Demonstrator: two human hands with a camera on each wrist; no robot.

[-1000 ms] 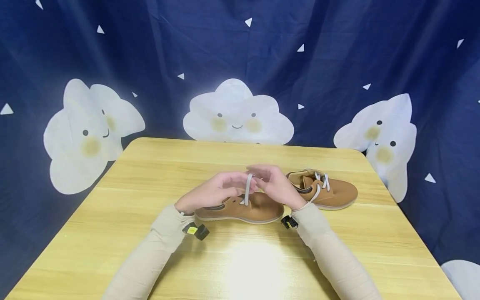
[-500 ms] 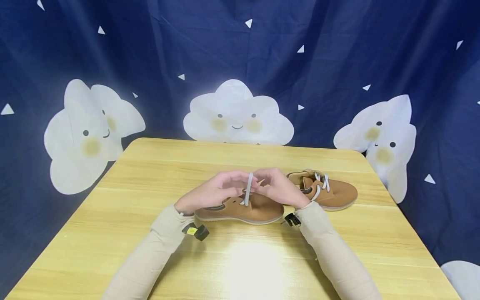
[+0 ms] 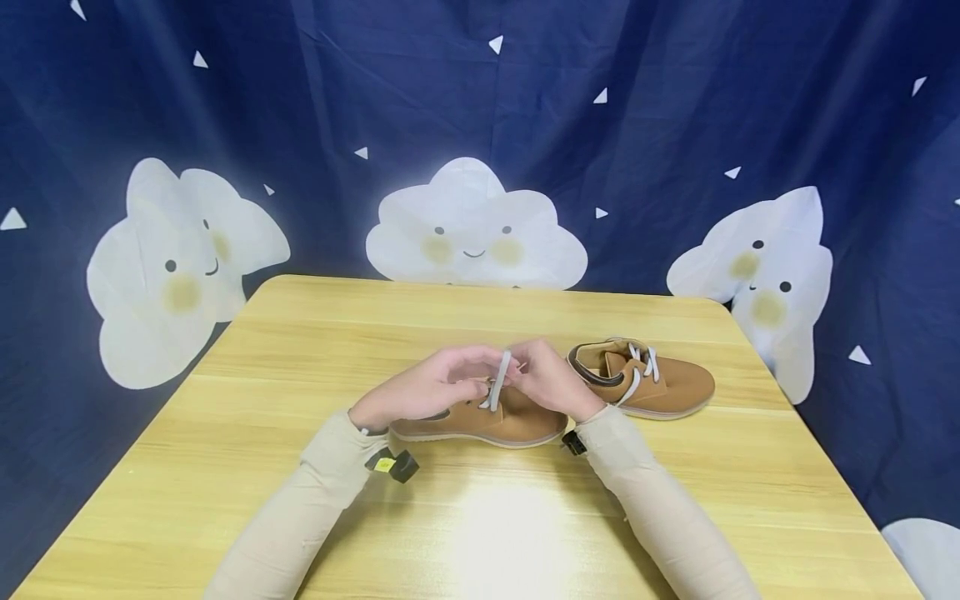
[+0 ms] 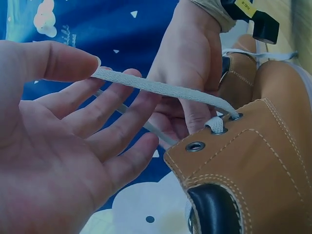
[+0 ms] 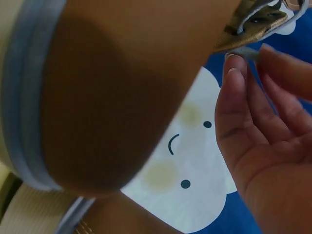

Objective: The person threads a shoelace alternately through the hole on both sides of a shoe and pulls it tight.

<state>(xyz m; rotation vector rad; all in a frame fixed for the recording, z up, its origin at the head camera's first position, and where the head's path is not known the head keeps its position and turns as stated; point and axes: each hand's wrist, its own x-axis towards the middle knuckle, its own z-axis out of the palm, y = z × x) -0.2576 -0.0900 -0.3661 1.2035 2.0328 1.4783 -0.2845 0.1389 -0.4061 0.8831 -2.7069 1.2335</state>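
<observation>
A tan leather shoe (image 3: 525,421) lies sideways on the table, toe to the right. Its pale grey lace (image 4: 165,87) runs taut from a top eyelet up to my left hand (image 3: 427,385), which pinches it between thumb and index finger; the other left fingers spread beneath. On the far side of the lacing, my right hand (image 3: 553,382) pinches a short piece of grey lace between thumb and fingertips, seen in the right wrist view. An eyelet (image 4: 195,146) nearest the ankle shows no lace. Most of the tongue is hidden.
A matching tan shoe (image 3: 682,387), its grey laces threaded, stands to the right, just behind my right wrist. Both rest on a pale wooden table (image 3: 300,333). A dark blue curtain (image 3: 480,100) with white clouds hangs behind it.
My right hand has come down from above the lace and closed its fingers near it, behind the shoe's lacing. The lace loop tilts a little further right. My left hand stays almost still.
</observation>
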